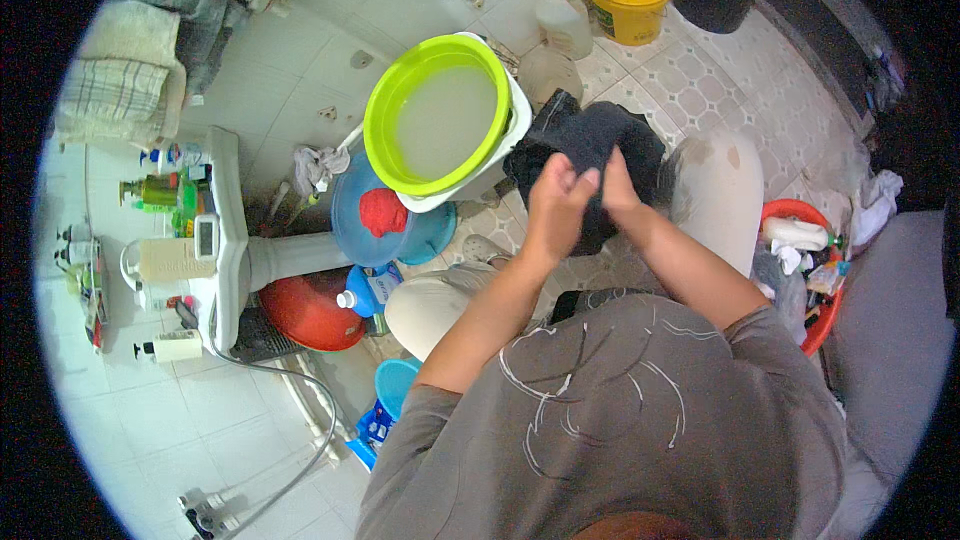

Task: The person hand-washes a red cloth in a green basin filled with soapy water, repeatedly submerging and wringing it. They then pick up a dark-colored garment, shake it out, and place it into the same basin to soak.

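A black cloth garment (626, 131) hangs bunched between my knees, and its exact kind is hard to tell. My left hand (556, 206) grips the near part of it with curled fingers. Close on its right, my right hand (619, 184) holds the same cloth, thumb side up; some of its fingers are hidden. Just beyond my left hand, a lime green basin (380, 120) of cloudy greyish water (448, 120) rests on a white stand or container (517, 120). Part of the garment reaches close to its right edge.
Left of the basin, a red cloth (383, 211) lies in a blue basin (349, 229). A pedestal sink (231, 240) carries bottles. A yellow bucket (630, 19) and a translucent jug (564, 19) stand at the far wall. A red basin (829, 319) of refuse sits at right.
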